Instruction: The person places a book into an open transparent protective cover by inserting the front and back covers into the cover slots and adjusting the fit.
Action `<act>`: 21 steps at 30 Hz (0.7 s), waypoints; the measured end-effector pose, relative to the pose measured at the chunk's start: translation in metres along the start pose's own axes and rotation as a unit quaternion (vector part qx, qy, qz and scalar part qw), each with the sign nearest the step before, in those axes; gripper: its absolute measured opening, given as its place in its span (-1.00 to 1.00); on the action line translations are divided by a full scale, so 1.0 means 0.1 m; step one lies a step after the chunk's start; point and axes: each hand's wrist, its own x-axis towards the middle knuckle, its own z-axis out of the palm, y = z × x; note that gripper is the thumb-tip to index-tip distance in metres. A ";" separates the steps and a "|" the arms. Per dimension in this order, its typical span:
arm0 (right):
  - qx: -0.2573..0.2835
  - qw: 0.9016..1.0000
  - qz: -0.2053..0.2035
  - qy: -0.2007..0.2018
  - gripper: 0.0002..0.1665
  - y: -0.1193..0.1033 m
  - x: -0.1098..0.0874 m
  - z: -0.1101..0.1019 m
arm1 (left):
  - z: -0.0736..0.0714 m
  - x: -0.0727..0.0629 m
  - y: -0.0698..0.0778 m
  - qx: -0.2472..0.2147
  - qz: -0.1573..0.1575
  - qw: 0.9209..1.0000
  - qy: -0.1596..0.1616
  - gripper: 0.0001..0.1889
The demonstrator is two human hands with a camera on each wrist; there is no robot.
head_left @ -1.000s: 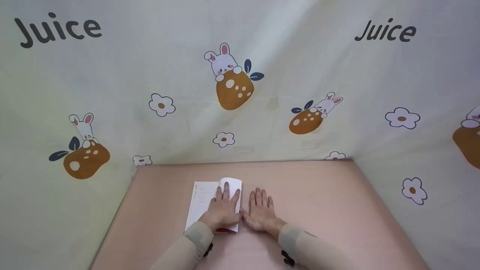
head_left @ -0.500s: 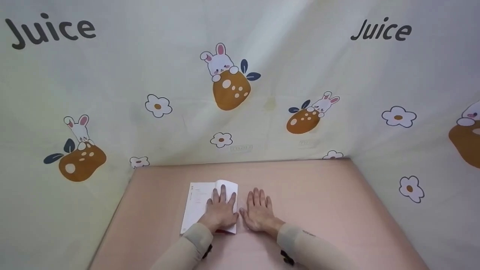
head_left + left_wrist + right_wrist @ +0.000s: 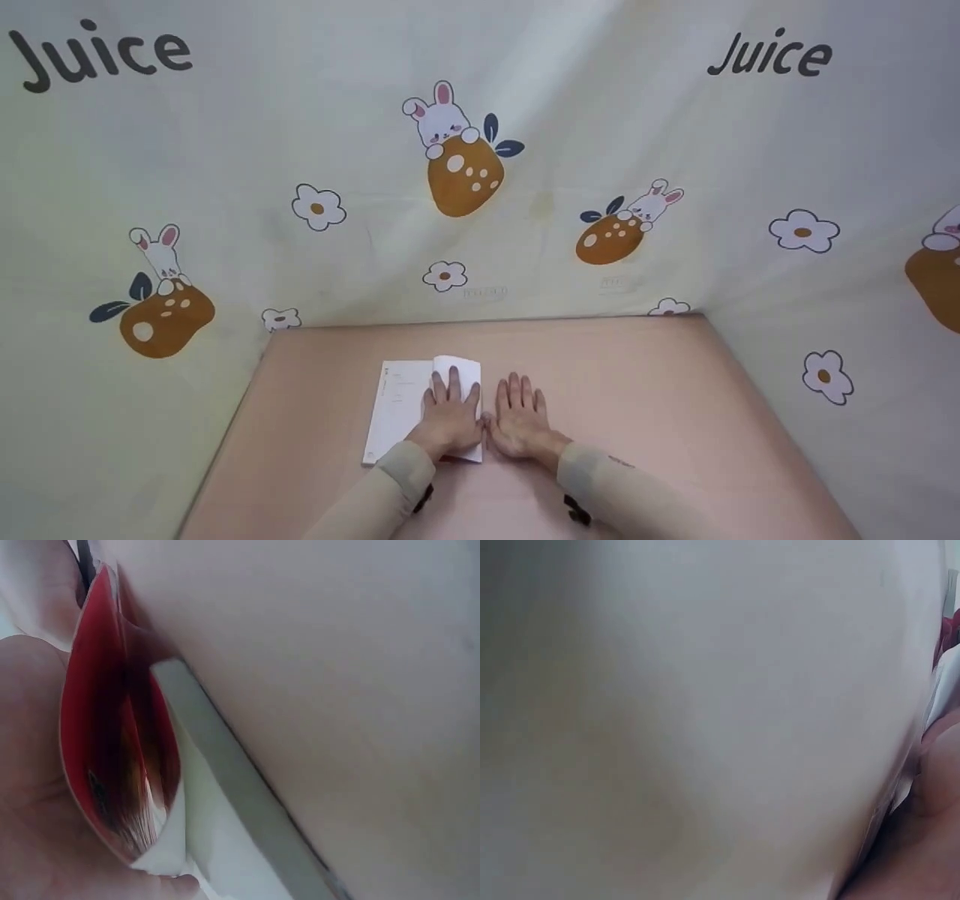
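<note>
An open book (image 3: 394,412) with white pages and small print lies on the pinkish table. My left hand (image 3: 448,420) rests on its right-hand part, fingers straight and spread over a curved white leaf (image 3: 463,367). From the left wrist, a bowed, red-lined flap (image 3: 82,727) shows beneath that hand, bulging beside the book's pale page block (image 3: 232,787). My right hand (image 3: 521,427) lies just right of the book with straight fingers, its thumb at the book's right edge, close to the left thumb. In the right wrist view, part of the right hand (image 3: 937,787) shows at the lower right.
The pinkish tabletop (image 3: 637,420) stretches around the book. A pale curtain (image 3: 360,150) printed with rabbits, flowers and the word Juice stands along the back and both sides.
Both hands stay in nearly the same place, the left still over the curved leaf. The whole head view shifts slightly.
</note>
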 end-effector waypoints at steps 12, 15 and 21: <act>0.009 1.000 0.005 -0.007 0.24 -0.04 -0.03 -0.04 | -0.31 -0.08 -0.13 -0.045 0.038 0.997 -0.042 -0.14; 0.003 1.000 0.000 -0.009 0.29 -0.03 -0.03 -0.03 | -0.32 -0.11 -0.19 -0.056 0.044 0.994 -0.081 0.10; -0.006 1.000 0.001 -0.018 0.17 0.02 0.01 -0.01 | -0.25 -0.12 -0.23 -0.030 0.059 0.993 -0.101 0.28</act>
